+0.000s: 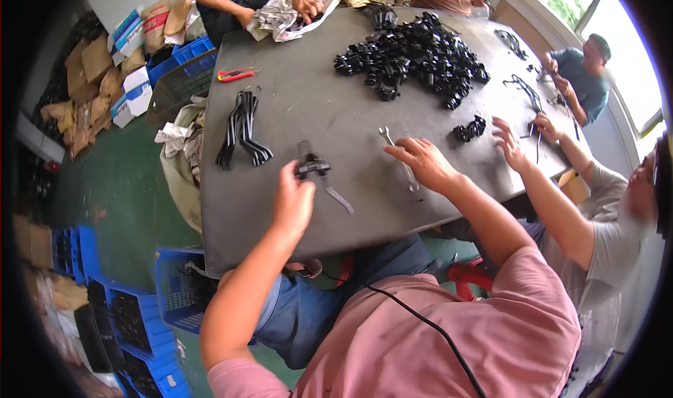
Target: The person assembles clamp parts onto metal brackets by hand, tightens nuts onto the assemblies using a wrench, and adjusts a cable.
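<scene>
My left hand (293, 200) is closed around the near side of a brake lever (313, 166), a black clamp body with a curved grey arm. The arm points toward me, and another thin piece stands out at the far side. My right hand (426, 164) is spread, its fingertips over the middle of a silver open-end wrench (406, 172) that lies on the table. Whether those fingers touch the wrench I cannot tell. On the left lies a bundle of black curved strips (244, 131) with pale edges.
A large heap of black parts (413, 58) covers the table's (294, 82) far middle, with a smaller pile (469, 129) nearer. Red-handled pliers (237, 75) lie far left. Co-workers' hands (515, 145) work along the right and far edges. A blue crate (179, 289) stands at lower left.
</scene>
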Demonstrator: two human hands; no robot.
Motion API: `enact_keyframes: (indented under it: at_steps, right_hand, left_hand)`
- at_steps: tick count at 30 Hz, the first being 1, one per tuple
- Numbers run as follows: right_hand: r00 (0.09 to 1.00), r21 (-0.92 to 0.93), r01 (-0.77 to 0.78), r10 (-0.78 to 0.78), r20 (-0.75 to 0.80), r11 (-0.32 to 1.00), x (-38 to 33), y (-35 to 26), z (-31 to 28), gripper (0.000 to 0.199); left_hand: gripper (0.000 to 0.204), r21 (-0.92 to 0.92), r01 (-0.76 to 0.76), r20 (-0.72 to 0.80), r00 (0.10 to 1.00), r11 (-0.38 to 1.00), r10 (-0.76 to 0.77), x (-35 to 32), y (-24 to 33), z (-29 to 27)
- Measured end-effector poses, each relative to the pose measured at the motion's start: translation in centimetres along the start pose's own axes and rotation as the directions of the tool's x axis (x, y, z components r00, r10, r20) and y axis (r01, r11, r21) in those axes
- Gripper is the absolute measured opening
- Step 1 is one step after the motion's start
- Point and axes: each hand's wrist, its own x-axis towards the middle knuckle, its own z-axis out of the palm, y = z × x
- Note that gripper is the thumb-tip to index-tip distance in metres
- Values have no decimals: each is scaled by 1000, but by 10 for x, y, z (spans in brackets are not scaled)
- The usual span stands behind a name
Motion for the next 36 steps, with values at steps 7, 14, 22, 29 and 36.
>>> enact_keyframes:
  at_steps: [7, 14, 22, 29, 36]
  right_hand:
    - [902, 112, -327, 346, -258, 938, 13, 40, 5, 34]
    - [847, 77, -413, 414, -334, 907, 111, 85, 49, 29]
    - [928, -173, -336, 295, -225, 926, 119, 98, 44, 15]
    - [929, 365, -337, 370, -22, 868, 120, 2, 42, 27]
    - [881, 565, -468, 313, 354, 680, 92, -14, 35, 34]
  left_hand:
    - [61, -21, -32, -536, 844, 999, 16, -96, 21, -178]
    - [56, 178, 507, -884, 459, 843, -90, -254, -143, -442]
    - [44, 480, -8, -484, 832, 877, 273, -77, -8, -233]
    - [38, 847, -119, -249, 773, 518, 584, 76, 45, -123]
    - [23, 933, 143, -288, 848, 331, 446, 170, 42, -101]
